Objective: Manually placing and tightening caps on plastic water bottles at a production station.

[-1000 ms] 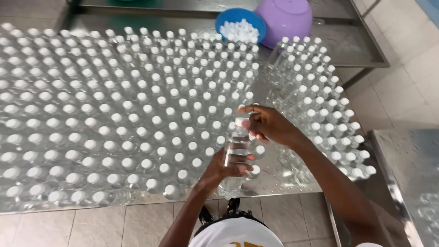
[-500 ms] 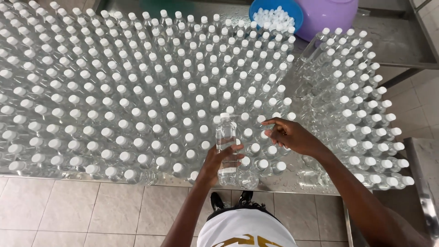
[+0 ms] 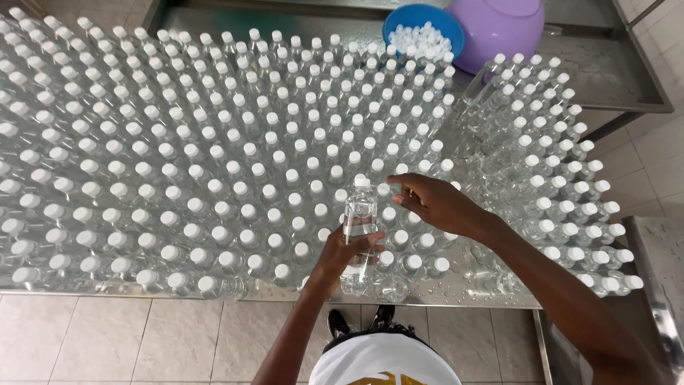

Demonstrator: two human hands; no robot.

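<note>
clear capped bottle (image 3: pixel 358 228) held upright above the wet steel counter (image 3: pixel 463 289), amid massed rows of capped bottles (image 3: pixel 214 164); purple bowl (image 3: pixel 499 28) and blue bowl of caps (image 3: pixel 422 32) behind. left hand (image 3: pixel 342 258) grasping it low; right hand (image 3: pixel 436 205) released, fingers loose beside its cap.

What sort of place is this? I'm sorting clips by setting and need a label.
Probably a small water-bottling workroom. A wet steel table is packed with capped clear bottles, a blue bowl holds loose white caps, and the left hand grips one bottle beside the right hand.
</note>
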